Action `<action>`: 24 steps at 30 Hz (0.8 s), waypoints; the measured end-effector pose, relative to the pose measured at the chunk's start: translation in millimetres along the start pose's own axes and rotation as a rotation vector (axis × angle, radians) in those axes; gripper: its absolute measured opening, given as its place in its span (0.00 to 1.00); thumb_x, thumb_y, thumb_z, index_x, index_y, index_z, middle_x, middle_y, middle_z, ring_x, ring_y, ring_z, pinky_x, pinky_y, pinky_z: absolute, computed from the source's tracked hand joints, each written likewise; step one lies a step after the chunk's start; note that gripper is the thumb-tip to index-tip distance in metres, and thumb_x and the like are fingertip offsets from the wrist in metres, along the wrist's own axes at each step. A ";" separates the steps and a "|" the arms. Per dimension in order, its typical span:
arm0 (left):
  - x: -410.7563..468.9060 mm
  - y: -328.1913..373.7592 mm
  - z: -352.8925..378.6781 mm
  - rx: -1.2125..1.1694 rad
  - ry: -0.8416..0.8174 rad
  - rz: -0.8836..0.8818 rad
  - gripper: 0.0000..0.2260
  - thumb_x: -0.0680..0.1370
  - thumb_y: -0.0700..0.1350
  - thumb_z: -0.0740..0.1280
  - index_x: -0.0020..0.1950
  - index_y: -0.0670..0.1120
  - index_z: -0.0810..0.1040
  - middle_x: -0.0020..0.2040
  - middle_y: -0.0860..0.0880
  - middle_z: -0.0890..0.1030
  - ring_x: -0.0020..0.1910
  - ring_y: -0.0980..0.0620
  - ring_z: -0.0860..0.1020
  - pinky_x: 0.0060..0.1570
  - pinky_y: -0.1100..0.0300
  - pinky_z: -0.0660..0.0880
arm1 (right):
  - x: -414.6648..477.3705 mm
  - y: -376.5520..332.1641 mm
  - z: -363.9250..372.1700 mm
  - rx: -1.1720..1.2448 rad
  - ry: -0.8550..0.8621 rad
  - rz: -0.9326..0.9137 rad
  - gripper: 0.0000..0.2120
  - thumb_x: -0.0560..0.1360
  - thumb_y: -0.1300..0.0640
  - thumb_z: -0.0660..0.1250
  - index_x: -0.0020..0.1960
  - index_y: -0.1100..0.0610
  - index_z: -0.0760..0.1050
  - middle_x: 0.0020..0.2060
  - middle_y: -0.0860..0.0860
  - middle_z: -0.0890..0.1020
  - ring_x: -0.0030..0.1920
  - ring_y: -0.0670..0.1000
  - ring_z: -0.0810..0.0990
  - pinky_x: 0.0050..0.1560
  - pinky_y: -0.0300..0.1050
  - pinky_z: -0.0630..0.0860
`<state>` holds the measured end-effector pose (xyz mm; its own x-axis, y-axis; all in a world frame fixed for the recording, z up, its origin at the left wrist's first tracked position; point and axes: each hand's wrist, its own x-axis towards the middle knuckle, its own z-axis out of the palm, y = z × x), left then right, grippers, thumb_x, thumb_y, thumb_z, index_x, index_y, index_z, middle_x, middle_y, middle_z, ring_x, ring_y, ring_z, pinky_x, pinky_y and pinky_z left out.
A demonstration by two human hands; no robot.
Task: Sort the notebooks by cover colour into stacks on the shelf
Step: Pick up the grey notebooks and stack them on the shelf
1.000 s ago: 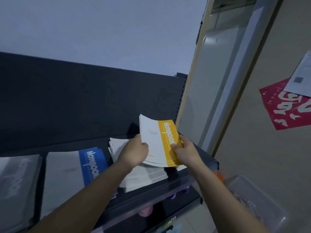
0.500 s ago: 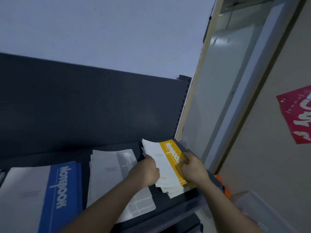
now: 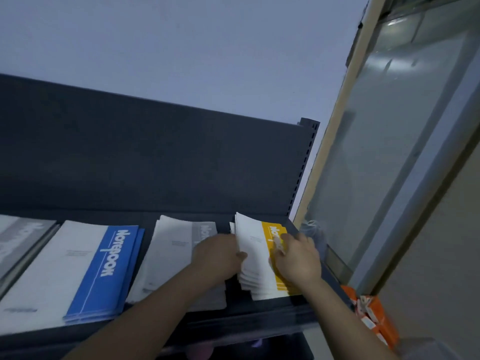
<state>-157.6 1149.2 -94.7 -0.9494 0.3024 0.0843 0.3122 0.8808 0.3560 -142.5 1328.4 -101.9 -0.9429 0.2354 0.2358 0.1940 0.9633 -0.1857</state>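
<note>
A fanned stack of yellow-striped notebooks (image 3: 255, 268) lies at the right end of the dark shelf (image 3: 259, 320). My left hand (image 3: 220, 255) grips the stack's left edge, thumb on the top cover. My right hand (image 3: 298, 258) rests on the yellow stripe with fingers laid over it. Left of them lies a grey-striped stack (image 3: 174, 253), partly under my left forearm. Further left is a blue-striped stack (image 3: 104, 268), and another grey stack (image 3: 20, 237) sits at the far left edge.
The shelf's dark back panel (image 3: 155, 165) rises behind the stacks. A frosted glass door (image 3: 389, 152) stands close on the right. Orange packets (image 3: 371, 315) lie below the shelf's right end. Items on a lower shelf are barely visible.
Both hands carried the yellow notebooks from above the grey stack to the right and down onto the shelf's right end. My view shifted right and closer.
</note>
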 end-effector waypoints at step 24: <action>-223.4 -232.4 -142.5 0.684 0.265 -0.682 0.17 0.79 0.49 0.61 0.66 0.46 0.66 0.63 0.47 0.72 0.63 0.46 0.71 0.57 0.54 0.69 | -82.9 -334.7 6.1 0.060 -0.111 -1.002 0.21 0.78 0.49 0.60 0.70 0.54 0.67 0.65 0.53 0.71 0.65 0.56 0.68 0.63 0.50 0.66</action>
<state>-22.8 825.0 -63.6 -0.8836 -0.3629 0.2958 -0.4286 0.8813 -0.1990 -131.0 985.7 -65.1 -0.6842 -0.6955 0.2195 -0.7127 0.7014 0.0010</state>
